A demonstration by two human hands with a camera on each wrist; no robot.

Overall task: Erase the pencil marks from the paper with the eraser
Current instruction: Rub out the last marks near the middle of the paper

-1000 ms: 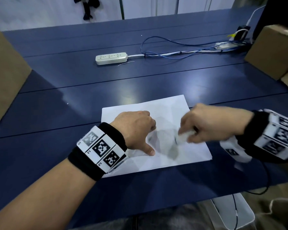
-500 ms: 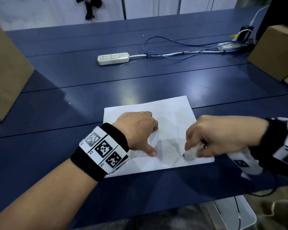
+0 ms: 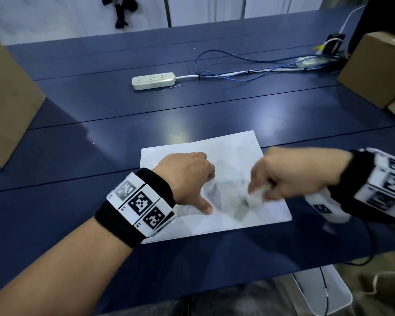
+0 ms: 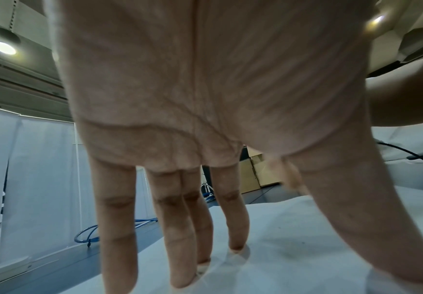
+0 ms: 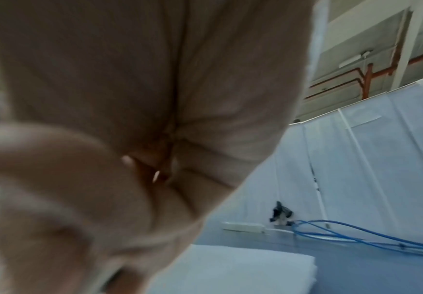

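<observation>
A white sheet of paper (image 3: 233, 151) lies on the dark blue table (image 3: 192, 110), creased and faintly grey in its middle. My left hand (image 3: 187, 179) presses down on the sheet's left part, its straight fingers (image 4: 180, 248) and thumb spread on the paper (image 4: 293, 238). My right hand (image 3: 290, 176), blurred by motion, pinches a small white eraser (image 3: 257, 196) and holds it against the paper right of the middle. In the right wrist view the curled palm (image 5: 129, 119) fills the frame and hides the eraser; a paper corner (image 5: 243, 264) shows.
A white power strip (image 3: 154, 80) with blue and white cables (image 3: 237, 74) lies further back. Cardboard boxes stand at the left edge (image 3: 7, 106) and the right edge (image 3: 379, 69). A white bin (image 3: 322, 293) sits below the table's near edge.
My right hand with the eraser has rubbed back and forth over the paper, now swung left and up from the sheet's lower right. The left hand has stayed pressing the sheet.
</observation>
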